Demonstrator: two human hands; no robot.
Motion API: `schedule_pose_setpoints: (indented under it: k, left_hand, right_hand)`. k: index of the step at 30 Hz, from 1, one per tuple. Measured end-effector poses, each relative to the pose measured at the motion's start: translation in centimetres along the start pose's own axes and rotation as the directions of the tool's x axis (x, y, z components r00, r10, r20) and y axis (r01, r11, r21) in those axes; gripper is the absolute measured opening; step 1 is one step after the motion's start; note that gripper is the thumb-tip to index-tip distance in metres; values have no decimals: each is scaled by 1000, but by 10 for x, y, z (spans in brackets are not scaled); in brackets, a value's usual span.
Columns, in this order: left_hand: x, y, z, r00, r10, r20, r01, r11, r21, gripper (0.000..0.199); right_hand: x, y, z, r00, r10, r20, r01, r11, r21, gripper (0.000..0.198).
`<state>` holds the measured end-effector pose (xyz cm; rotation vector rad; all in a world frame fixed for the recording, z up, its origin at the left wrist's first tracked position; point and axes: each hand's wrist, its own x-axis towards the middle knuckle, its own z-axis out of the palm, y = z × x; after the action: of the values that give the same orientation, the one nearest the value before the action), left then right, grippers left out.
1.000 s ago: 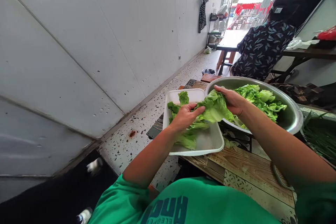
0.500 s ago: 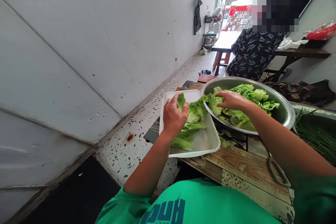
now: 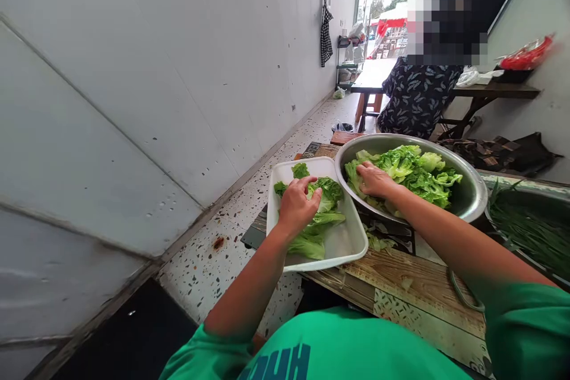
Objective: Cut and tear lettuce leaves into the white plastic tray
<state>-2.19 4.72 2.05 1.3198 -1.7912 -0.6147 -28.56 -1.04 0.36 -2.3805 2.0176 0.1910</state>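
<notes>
Green lettuce leaves [image 3: 316,228] lie in a white plastic tray [image 3: 350,252]. Over them hovers my left hand [image 3: 299,205], its thumb and fingers apart and holding nothing. To the right, a wide steel bowl [image 3: 475,199] is heaped with more lettuce [image 3: 414,169]. My right hand [image 3: 375,180] reaches into the bowl's left side, fingers curled round lettuce leaves there; its fingertips are partly hidden among the leaves.
Both containers stand on a wood-patterned table [image 3: 401,276] with leaf scraps [image 3: 378,241] near the bowl. A loop-shaped handle [image 3: 463,294] lies by my right forearm. Long green stalks [image 3: 529,225] fill a container at right. Beyond, a person [image 3: 418,95] sits at another table.
My right hand has moved down into the lettuce at the bowl's left side. Lettuce that bridged the tray and bowl rims now lies inside them. My left hand stays above the tray.
</notes>
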Motion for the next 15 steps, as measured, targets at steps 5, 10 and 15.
schedule_pose_setpoints:
  k: [5,10,15]
  left_hand:
    - [1,2,4,1000,-18,5,18,999,-39,29]
    - [3,1,7,1000,-13,21,14,998,-64,28]
    - [2,0,9,998,-11,65,15,998,-60,25]
  right_hand:
    - [-1,-10,8,993,118,-26,-117,993,9,74]
    - [3,-16,14,956,293,-30,-289,954,83,93]
    - [12,8,3,879,477,-27,-331,647,687,87]
